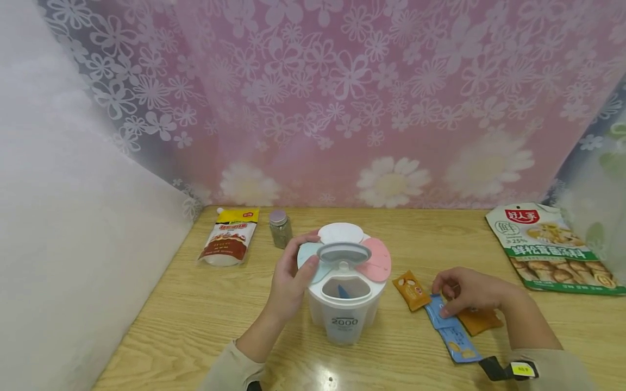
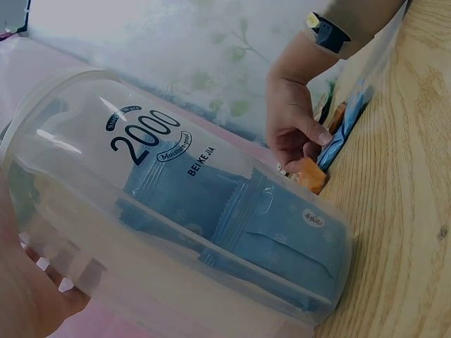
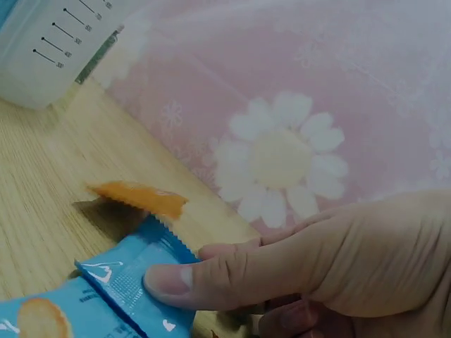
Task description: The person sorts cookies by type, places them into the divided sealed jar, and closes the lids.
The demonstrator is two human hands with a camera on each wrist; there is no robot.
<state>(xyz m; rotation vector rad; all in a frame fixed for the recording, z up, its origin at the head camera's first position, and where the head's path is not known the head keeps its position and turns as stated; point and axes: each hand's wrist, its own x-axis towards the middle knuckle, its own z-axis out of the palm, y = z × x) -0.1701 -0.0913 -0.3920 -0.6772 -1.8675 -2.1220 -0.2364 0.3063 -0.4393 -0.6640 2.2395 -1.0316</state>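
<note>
My left hand grips the side of a clear storage canister marked 2000, thumb near its top. Its lid has white, pink and pale blue sections, and the front flap is raised over an opening. Blue snack packets lie inside, visible through the wall in the left wrist view. To the right, my right hand pinches a blue snack packet between thumb and fingers. Another blue packet overlaps below it. One orange packet lies left of the hand, another orange packet partly under it.
Behind the canister stands a small glass jar with a purplish lid. A brown, white and yellow pouch lies at the back left. At the right is a large green and white food bag. A flowered curtain closes off the back.
</note>
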